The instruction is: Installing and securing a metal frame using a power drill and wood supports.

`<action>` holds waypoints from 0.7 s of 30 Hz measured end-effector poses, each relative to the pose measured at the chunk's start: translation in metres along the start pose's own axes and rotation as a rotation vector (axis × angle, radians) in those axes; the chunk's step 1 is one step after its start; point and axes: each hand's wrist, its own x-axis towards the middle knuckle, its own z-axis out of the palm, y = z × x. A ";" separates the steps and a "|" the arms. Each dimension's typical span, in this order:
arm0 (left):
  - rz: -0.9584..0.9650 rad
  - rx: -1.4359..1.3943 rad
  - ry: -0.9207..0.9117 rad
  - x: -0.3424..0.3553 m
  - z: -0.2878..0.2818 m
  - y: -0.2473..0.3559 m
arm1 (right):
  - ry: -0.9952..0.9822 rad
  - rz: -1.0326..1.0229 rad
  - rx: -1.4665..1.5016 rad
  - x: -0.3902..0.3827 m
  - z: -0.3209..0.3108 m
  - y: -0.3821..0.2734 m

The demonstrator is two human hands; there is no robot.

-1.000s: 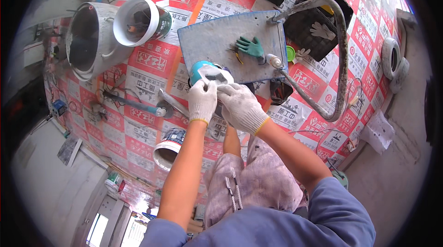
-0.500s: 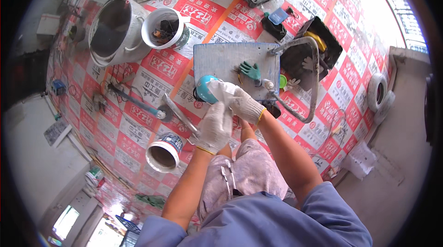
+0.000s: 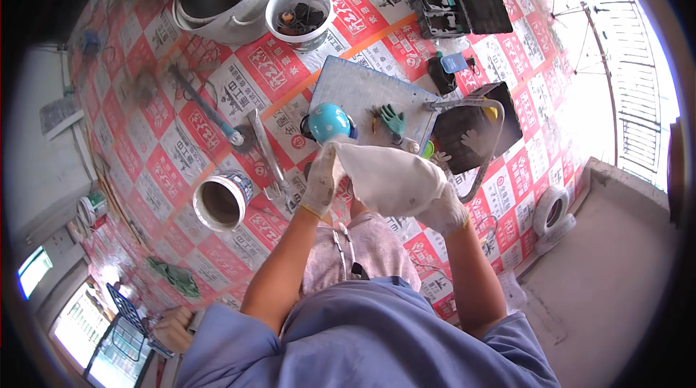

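Red-and-white floor sheeting [image 3: 163, 163] underfoot; white cloth-like piece [image 3: 391, 178], bunched moments ago, now spread before the shorts [image 3: 373, 239], left hand [image 3: 321, 179] and right hand [image 3: 444, 210] each gripping an end, broad face exposed.

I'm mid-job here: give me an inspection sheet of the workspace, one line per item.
Surface: red-and-white floor covering; grey platform over it, bearing a green glove.
Job's things: white cloth-like sheet, spread between the hands.
Clutter: white bucket, holding mixed items; large grey bucket; printed bucket; open toolbox; black crate; round blue thing by the platform's left end.
Hands: both gloved; left hand grips the sheet's left end, right hand its right.
Cables: thin cord-like lines near the long-handled tool; too blurred to confirm.
Surroundings: pale wall at right, white coils beside it; railing at upper right.
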 end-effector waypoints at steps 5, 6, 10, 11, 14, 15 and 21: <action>-0.342 -0.893 0.026 0.011 0.025 -0.003 | -0.054 0.257 0.707 -0.023 -0.014 -0.004; -0.336 -0.899 0.026 0.010 0.028 0.004 | -0.086 0.201 0.404 -0.021 -0.019 -0.006; 0.180 -0.221 0.020 0.004 0.031 0.029 | -0.079 0.037 -0.184 -0.028 -0.027 -0.003; 0.264 -0.149 -0.010 0.004 0.030 0.034 | -0.016 -0.003 -0.163 -0.028 -0.027 -0.006; 0.225 0.022 -0.024 -0.006 0.025 0.050 | -0.070 -0.108 -0.375 -0.026 -0.035 -0.015; 0.225 0.020 -0.027 -0.006 0.027 0.057 | -0.067 -0.106 -0.376 -0.027 -0.033 -0.014; 0.660 0.521 0.100 -0.014 0.027 0.022 | 0.109 -0.064 -0.639 -0.002 -0.013 -0.018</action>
